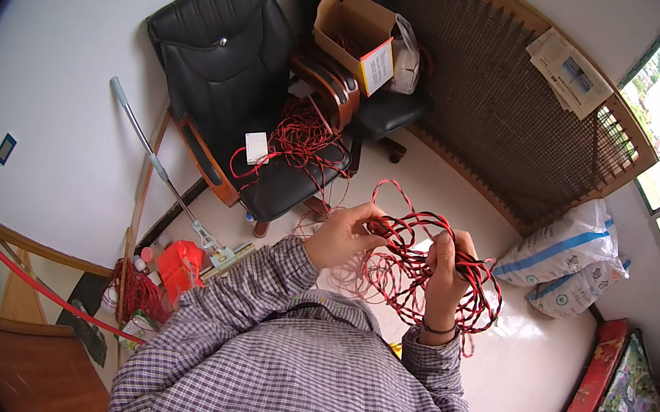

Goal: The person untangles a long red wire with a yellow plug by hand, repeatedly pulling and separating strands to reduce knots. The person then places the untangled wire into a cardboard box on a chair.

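My right hand (450,269) is closed around a loose bundle of twisted red-and-black electrical wire (416,270), its thumb over the strands. At the bundle's left side, my left hand (351,235) pinches a few strands between thumb and fingers. Loops of the wire hang below and between both hands, and a thin loop stands up above them. Further wire lies beneath, partly blurred, near the floor. Ahead, a tangled heap of the same red-and-black wire (305,135) rests on the seat of a black office chair (224,56), beside a small white box (256,148).
A second black chair (385,115) holds an open cardboard box (354,43). A woven bed frame (483,82) leans on the wall. White sacks (560,247) stand at right. A flat mop (162,174), a red plastic bag (180,267) and more red wire (140,296) are at left.
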{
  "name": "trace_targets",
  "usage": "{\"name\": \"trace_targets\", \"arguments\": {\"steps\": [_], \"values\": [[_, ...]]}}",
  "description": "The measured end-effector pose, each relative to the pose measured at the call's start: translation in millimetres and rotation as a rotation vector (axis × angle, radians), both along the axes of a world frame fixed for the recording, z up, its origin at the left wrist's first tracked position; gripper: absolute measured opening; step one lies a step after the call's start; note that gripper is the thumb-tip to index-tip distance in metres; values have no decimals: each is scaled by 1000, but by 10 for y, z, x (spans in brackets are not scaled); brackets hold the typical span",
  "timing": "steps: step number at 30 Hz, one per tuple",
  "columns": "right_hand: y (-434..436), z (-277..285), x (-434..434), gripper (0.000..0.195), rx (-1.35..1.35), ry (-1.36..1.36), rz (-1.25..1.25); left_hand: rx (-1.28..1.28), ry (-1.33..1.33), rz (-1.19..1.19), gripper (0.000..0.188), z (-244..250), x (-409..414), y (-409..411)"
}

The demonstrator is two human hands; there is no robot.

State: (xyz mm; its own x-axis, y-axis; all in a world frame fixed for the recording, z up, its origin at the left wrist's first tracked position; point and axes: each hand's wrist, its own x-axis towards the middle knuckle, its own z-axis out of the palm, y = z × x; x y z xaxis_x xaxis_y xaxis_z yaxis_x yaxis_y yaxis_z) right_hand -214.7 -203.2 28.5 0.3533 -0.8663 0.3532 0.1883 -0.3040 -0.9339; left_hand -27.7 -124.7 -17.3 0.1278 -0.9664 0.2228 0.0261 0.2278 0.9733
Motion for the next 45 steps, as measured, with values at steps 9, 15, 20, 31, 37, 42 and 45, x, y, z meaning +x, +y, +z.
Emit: {"name": "trace_targets", "arguments": {"steps": [9, 15, 20, 31, 37, 42, 45], "values": [[12, -115, 162, 15, 562, -463, 4, -191, 414, 352, 11, 110, 39, 64], [-62, -218, 25, 15, 390, 225, 356, -246, -1261, 316, 13, 224, 331, 218], [-168, -354, 34, 18, 628, -267, 379, -235, -755, 335, 11, 87, 434, 313], [-185, -561, 327, 22, 795, -470, 279, -73, -636, 392, 24, -246, 528, 850], [151, -609, 580, 20, 808, -211, 347, -49, -485, 318, 37, -285, 35, 319], [324, -525, 576, 21, 481, 145, 364, 120, 24, -79, 30, -615, -91, -23], [301, -497, 480, 25, 463, 188, 444, 12, 43, -100, 27, -729, -67, -87]]}}
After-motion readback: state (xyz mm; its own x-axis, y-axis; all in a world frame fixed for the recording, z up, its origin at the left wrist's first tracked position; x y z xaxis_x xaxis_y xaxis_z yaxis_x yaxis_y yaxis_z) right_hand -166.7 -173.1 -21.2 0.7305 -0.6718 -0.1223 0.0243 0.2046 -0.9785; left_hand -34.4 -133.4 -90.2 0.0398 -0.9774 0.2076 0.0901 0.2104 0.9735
